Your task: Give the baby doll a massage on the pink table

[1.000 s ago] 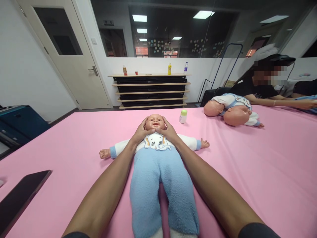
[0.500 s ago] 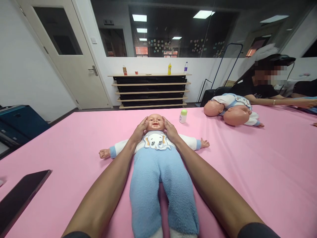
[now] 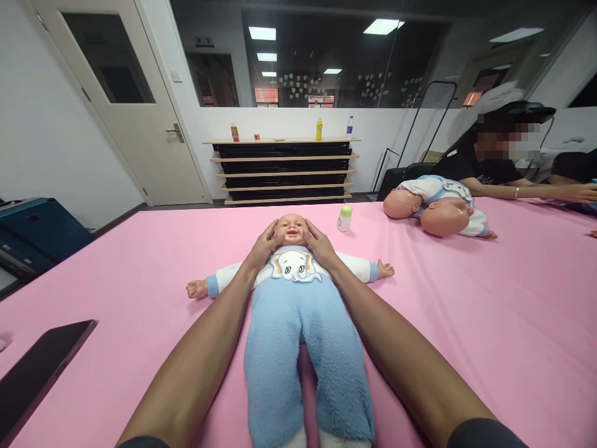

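A baby doll (image 3: 303,311) in a white and light-blue fleece outfit lies on its back, arms spread wide, with an elephant face on its chest. My left hand (image 3: 265,247) is cupped against one side of the doll's head, its thumb on the cheek. On the opposite side, my right hand (image 3: 319,246) rests likewise, thumb on the other cheek. Between them the two hands hold the head. A small white bottle with a green cap (image 3: 344,219) stands to the right, beyond my right hand.
The table has a pink cover (image 3: 466,323). Two more dolls (image 3: 443,208) lie at the far right, near a person in black (image 3: 480,168) with arms stretched over the table. A dark phone (image 3: 41,367) lies at the left edge. Stacked boards (image 3: 284,165) carry bottles by the wall.
Both my thumbs have come inward from the sides of the doll's head onto its cheeks. The doll and the bottle stay in place.
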The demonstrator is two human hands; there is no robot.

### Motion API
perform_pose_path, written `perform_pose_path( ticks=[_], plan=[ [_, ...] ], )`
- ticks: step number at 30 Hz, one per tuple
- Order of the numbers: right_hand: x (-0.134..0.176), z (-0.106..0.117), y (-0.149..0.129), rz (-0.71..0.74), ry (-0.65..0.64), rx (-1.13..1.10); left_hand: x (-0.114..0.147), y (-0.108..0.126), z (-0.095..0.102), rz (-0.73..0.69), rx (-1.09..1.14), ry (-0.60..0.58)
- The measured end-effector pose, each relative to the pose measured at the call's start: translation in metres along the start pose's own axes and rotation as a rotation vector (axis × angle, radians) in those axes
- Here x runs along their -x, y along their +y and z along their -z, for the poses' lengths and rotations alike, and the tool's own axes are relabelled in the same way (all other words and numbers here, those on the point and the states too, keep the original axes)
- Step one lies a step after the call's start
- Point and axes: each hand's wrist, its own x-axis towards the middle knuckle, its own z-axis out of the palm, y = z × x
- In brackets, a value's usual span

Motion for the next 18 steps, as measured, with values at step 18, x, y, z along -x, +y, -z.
perform_pose_path(
  ticks=[18],
  plan=[
    [0.0023, 0.0012, 0.0, 0.008, -0.016, 0.013, 0.0015, 0.0018, 0.0022, -0.012, -0.039, 0.006]
  ],
)
